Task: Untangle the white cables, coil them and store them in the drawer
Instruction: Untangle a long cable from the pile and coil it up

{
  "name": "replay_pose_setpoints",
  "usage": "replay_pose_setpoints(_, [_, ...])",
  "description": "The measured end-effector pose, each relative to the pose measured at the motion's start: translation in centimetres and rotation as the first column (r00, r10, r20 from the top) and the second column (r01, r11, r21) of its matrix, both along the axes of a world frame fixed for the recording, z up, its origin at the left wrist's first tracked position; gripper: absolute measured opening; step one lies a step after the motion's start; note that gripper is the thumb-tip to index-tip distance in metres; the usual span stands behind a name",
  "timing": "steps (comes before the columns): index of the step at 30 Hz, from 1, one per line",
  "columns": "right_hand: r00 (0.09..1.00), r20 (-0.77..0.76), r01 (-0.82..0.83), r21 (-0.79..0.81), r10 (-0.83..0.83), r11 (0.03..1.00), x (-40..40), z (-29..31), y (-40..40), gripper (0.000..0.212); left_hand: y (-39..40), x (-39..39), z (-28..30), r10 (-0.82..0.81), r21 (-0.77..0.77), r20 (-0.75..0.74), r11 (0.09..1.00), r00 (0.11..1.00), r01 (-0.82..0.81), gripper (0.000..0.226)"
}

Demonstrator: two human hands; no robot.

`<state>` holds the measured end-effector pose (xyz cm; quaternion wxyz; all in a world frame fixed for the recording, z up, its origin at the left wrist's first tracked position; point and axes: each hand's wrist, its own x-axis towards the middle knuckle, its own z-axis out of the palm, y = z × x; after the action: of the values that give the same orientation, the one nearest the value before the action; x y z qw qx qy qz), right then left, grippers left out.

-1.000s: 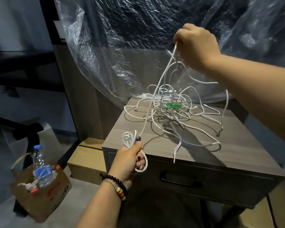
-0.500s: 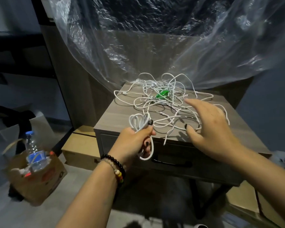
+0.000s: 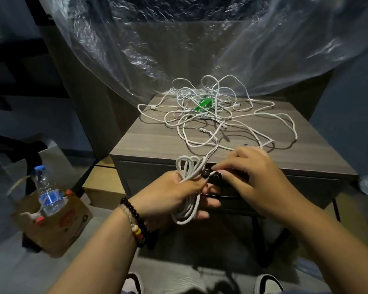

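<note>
White cables (image 3: 216,115): smooth matt sheath, looks like plastic or rubber; small glossy green plastic piece (image 3: 203,103) among them at centre frame. Cabinet top (image 3: 153,143): grey wood-grain finish, matt, with dark matt drawer front (image 3: 149,177) below; behind it, upper frame, crinkled glossy clear plastic sheet (image 3: 157,39). Lower left: matt brown cardboard box (image 3: 57,230) holding clear plastic bottle (image 3: 47,194); glossy dark beaded bracelet (image 3: 134,215) on wrist.

The tangled cables (image 3: 215,115) lie on the nightstand (image 3: 149,143), behind both hands; a bottle (image 3: 46,194) stands in the box (image 3: 57,232) leftward, apparently on the floor
</note>
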<state>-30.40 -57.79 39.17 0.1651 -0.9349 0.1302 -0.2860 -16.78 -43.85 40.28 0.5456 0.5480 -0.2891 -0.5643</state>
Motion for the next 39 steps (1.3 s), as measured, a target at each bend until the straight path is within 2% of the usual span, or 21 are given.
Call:
replay_pose_setpoints(3, [1.0, -0.003, -0.004, -0.071, 0.004, 0.997, 0.0, -0.1, -0.1, 0.022, 0.1, -0.5, -0.2, -0.037, 0.02, -0.001, 0.999, 0.999, 0.037, 0.023])
replay_pose_setpoints(7, [0.997, 0.065, 0.059, -0.121, -0.052, 0.991, 0.0, -0.7, -0.1, 0.014, 0.1, -1.1, -0.8, -0.003, 0.049, 0.022, 0.999, 1.0, 0.002, 0.02])
replay_pose_setpoints(10, [0.994, 0.083, 0.079, -0.126, -0.069, 0.989, 0.2, -1.0, 0.0, 0.016, 0.2, -1.3, -1.2, 0.03, 0.047, 0.062, 0.998, 0.998, -0.033, 0.019])
replay_pose_setpoints(16, [0.983, 0.145, 0.127, -0.122, -0.109, 0.984, 0.3, -1.3, 0.3, 0.016, 0.4, -1.2, -1.1, 0.024, 0.048, 0.021, 0.999, 0.999, -0.025, 0.02])
replay_pose_setpoints(20, [0.984, 0.144, 0.121, -0.108, -0.105, 0.987, 0.2, -1.4, 0.0, 0.023, 0.5, -0.9, -1.0, 0.168, -0.002, 0.05, 0.986, 0.985, -0.168, 0.025])
replay_pose_setpoints(23, [0.984, 0.154, 0.109, -0.097, -0.094, 0.989, 0.0, -1.6, -0.5, 0.02, 0.7, 0.1, -0.9, 0.317, -0.032, -0.032, 0.948, 0.948, -0.318, 0.027])
replay_pose_setpoints(27, [0.979, 0.178, 0.12, -0.122, -0.098, 0.985, 0.7, -2.2, -0.2, 0.021, 0.9, 0.5, -1.5, 0.343, 0.021, -0.079, 0.939, 0.936, -0.342, 0.031])
replay_pose_setpoints(35, [0.942, 0.281, 0.22, -0.101, -0.184, 0.97, 1.7, -2.6, 0.6, 0.017, 0.8, -1.0, -3.0, 0.238, 0.026, 0.162, 0.969, 0.958, -0.245, 0.033])
replay_pose_setpoints(37, [0.943, 0.277, 0.221, -0.099, -0.186, 0.97, 1.8, -2.6, 0.6, 0.017, 0.9, -1.0, -3.0, 0.158, 0.013, 0.281, 0.986, 0.947, -0.168, 0.028])
replay_pose_setpoints(39, [0.947, 0.27, 0.211, -0.116, -0.174, 0.971, 1.8, -2.5, 0.9, 0.017, 0.9, -1.1, -3.1, 0.072, 0.001, 0.446, 0.997, 0.892, -0.081, 0.025])
